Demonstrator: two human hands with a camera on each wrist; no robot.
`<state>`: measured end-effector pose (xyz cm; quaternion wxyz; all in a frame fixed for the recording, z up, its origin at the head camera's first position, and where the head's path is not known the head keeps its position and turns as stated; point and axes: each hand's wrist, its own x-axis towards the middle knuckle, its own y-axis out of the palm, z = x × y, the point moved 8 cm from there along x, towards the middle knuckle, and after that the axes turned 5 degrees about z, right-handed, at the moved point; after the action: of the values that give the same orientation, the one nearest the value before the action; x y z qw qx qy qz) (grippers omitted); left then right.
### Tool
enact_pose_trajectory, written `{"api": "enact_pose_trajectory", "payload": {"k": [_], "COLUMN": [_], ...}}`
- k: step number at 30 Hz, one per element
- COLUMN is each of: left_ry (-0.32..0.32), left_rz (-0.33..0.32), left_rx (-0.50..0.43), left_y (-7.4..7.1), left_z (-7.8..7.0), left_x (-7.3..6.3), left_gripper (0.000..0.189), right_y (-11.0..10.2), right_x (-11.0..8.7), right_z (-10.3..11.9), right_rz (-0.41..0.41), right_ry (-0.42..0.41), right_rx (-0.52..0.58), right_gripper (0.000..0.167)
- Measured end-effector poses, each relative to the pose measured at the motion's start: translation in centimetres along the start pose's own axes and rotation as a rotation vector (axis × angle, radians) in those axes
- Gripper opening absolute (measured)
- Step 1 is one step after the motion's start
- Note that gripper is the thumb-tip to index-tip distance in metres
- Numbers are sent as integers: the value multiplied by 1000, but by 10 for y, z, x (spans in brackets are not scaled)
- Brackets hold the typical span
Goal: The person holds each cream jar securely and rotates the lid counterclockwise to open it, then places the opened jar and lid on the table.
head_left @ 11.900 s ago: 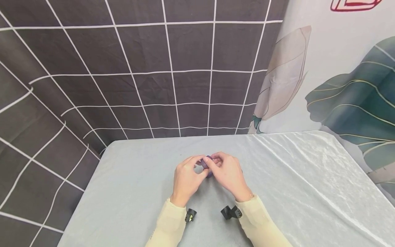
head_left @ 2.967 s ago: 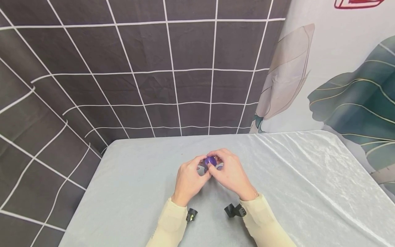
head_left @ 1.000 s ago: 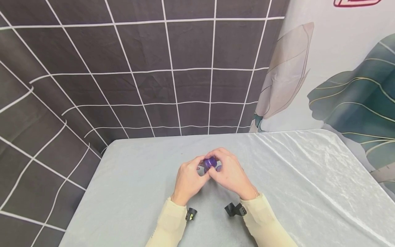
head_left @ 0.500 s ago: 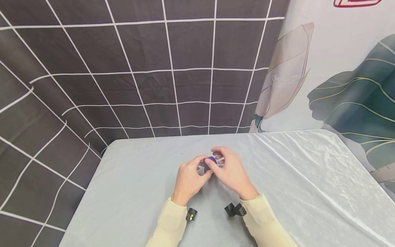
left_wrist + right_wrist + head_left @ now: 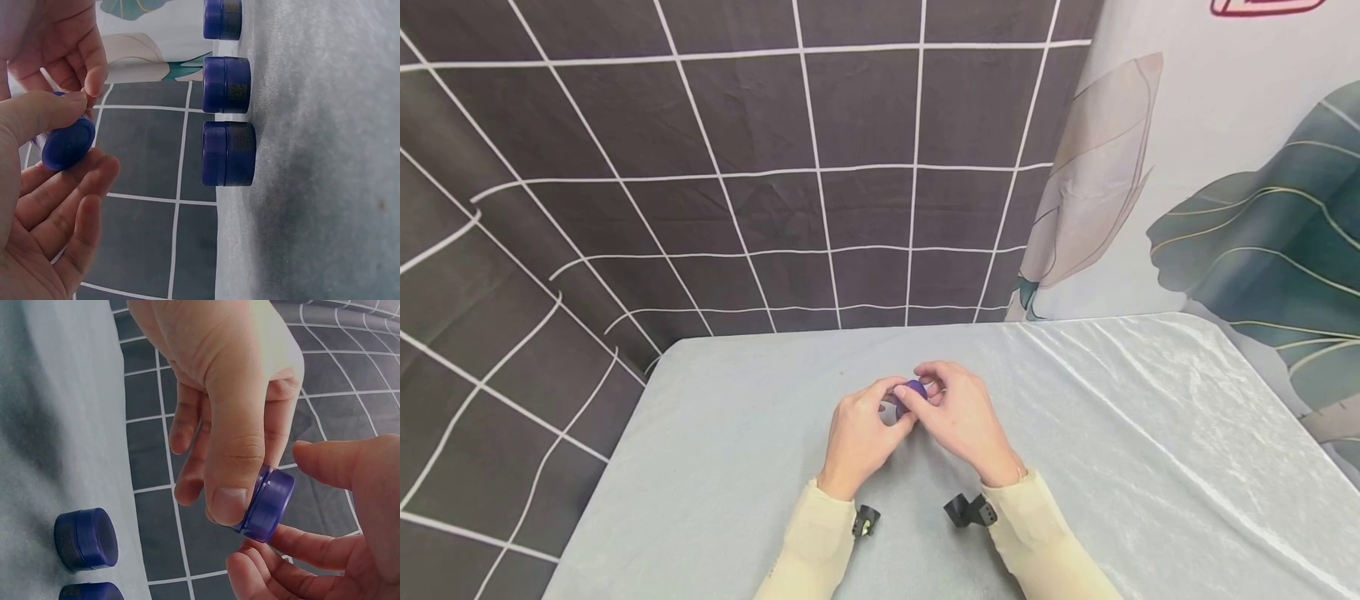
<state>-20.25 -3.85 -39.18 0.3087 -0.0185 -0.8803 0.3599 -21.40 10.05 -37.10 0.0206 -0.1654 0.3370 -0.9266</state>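
A small blue-purple lidded jar (image 5: 916, 388) is held between both hands above the table. The left hand (image 5: 859, 433) grips it by the edge, thumb on the near side and fingers beneath, as the left wrist view shows the jar's round end (image 5: 67, 145). Across the jar lies the thumb of the right hand (image 5: 958, 417); in the right wrist view that thumb presses the jar's side (image 5: 270, 509) near a seam. The right index finger is partly hidden behind it. Three similar jars stand in a row on the table, the nearest one (image 5: 229, 154) in the left wrist view.
A pale grey velvety cloth covers the table (image 5: 722, 467). Behind it hangs a dark curtain (image 5: 760, 208) with white grid lines, and a leaf-patterned curtain (image 5: 1247, 225) on the right. Black wrist cameras sit at both cuffs.
The jar has been turned in the fingers: its round face showed earlier, then its side. The right thumb has moved across it, and the right fingers opened away and came back slightly.
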Motion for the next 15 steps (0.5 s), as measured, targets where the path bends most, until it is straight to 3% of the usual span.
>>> {"api": "enact_pose_trajectory", "payload": {"k": [15], "left_ry": [0], "left_rz": [3], "left_rx": [-9], "left_y": [0], "left_z": [0], "left_x": [0], "left_gripper": [33], "right_y": [2], "right_x": [0], "right_z": [-2], "right_rz": [10], "right_ry": [17], "right_rx": [13], "right_gripper": [32]}}
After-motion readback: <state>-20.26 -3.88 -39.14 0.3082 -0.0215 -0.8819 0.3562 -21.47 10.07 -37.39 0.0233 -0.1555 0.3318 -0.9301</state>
